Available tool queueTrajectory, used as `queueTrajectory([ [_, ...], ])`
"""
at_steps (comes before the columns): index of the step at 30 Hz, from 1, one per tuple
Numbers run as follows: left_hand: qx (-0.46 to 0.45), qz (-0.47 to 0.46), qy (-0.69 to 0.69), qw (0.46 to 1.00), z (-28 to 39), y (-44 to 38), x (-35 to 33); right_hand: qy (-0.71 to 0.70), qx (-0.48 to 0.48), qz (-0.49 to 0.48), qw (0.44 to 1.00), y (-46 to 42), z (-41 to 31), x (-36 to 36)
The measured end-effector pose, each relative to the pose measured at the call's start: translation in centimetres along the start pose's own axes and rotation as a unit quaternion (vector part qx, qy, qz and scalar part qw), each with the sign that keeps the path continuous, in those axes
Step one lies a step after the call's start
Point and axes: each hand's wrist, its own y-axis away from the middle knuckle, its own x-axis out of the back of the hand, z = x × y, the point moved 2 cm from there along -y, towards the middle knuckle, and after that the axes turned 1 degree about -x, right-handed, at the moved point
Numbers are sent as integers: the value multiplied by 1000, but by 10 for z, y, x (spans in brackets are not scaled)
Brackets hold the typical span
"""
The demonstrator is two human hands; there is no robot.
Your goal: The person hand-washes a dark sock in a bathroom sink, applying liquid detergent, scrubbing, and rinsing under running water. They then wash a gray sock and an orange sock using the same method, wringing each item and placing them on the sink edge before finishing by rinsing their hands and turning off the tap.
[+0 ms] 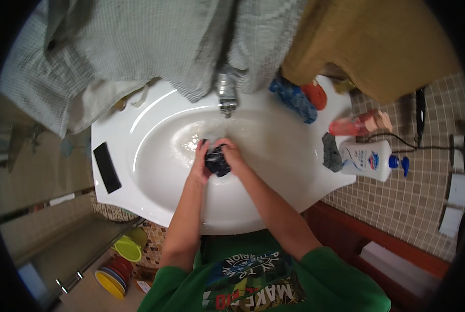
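Both hands are over the white washbasin (255, 210), holding a wet, dark bunched cloth (217, 160) between them. My left hand (201, 162) grips its left side, and my right hand (232, 154) grips its right side. The metal faucet (227, 93) stands just beyond the hands, and water lies in the bowl around and below them. Whether water runs from the spout is hard to tell. The cloth's underside is hidden.
A black phone-like slab (107, 167) lies on the left rim. On the right are a blue cloth (295, 100), a red-orange item (314, 95), a gray cloth (331, 153), a pink bottle (351, 124) and a white pump bottle (367, 160). Gray fabric (138, 43) and brown fabric (373, 43) hang above.
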Motion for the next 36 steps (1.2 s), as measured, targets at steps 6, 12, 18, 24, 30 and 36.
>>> queueTrajectory([
  [6, 16, -187, 94, 978, 6, -17, 14, 285, 278, 33, 917, 77, -67, -58],
  [12, -200, -270, -8, 942, -8, -15, 10, 445, 257, 93, 853, 93, -81, -59],
  [18, -72, -52, 36, 995, -23, -1, -15, 494, 220, 170, 824, 57, -64, -36],
  [24, -8, 50, -144, 988, 4, 34, -39, 562, 159, 290, 758, 9, -31, 51],
  [30, -190, 148, -201, 950, 0, -21, 28, 690, 174, 309, 631, 28, -37, 75],
  [36, -271, 205, -447, 828, -16, -61, 89, 683, 159, 114, 704, 21, -25, 71],
])
